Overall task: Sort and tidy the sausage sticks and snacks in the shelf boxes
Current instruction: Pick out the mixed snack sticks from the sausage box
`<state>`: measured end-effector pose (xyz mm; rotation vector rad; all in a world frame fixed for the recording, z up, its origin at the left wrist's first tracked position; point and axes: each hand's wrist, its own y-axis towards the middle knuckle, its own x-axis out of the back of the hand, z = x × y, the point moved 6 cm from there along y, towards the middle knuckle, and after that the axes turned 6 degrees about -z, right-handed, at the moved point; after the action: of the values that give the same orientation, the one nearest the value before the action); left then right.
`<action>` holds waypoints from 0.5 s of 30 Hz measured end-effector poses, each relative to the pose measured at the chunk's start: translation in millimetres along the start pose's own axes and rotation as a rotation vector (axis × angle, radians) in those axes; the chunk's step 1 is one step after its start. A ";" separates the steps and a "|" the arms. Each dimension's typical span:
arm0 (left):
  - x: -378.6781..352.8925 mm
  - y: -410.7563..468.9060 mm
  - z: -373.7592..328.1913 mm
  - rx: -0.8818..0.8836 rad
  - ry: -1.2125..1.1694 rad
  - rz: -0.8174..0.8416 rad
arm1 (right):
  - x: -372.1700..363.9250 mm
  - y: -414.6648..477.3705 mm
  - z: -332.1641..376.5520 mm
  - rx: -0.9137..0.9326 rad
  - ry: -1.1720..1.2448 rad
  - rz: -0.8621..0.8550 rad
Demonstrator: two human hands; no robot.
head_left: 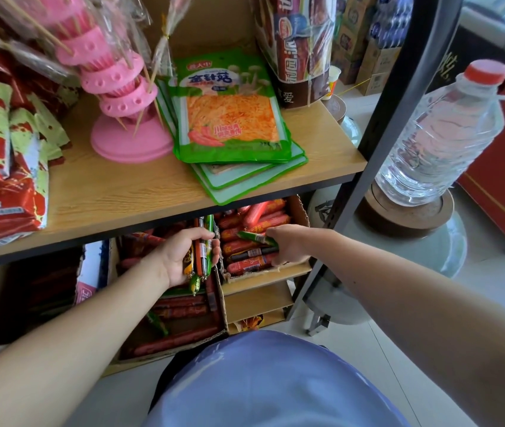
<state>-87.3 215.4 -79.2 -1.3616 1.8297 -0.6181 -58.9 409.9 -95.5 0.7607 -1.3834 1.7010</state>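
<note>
Two cardboard boxes sit side by side on the lower shelf. The left hand (189, 257) is over the left box (222, 306), its grip curled round a bundle of sticks (201, 251). I count three or four, orange, red and green, but they overlap too much to be sure. They stand nearly upright, long axis running from the shelf edge down towards the person. The right hand (289, 246) is in the right box (300, 208), its grip pinching one green stick (256, 237), which lies across the red sausages (245, 265) and points up and left. Those lie mostly crosswise, too many to count. The upper shelf (121, 192) hides the back of both boxes. On it are one pink stand (128, 143) and a stack of green snack packs (229, 112).
</note>
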 end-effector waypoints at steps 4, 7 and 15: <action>0.0 -1.3 -1.1 -0.015 0.063 -0.013 | -0.6 -4.2 5.3 0.031 -0.046 0.036; -0.5 -3.0 -4.5 -0.045 0.138 -0.025 | 4.4 -7.1 9.3 0.040 -0.023 0.049; 12.2 -7.3 -6.8 -0.073 0.065 -0.076 | 42.8 -23.1 6.8 -0.065 0.521 -0.070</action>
<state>-90.2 201.1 -73.2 -1.4806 1.8750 -0.6479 -60.6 414.1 -46.6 0.2911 -1.0280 1.6384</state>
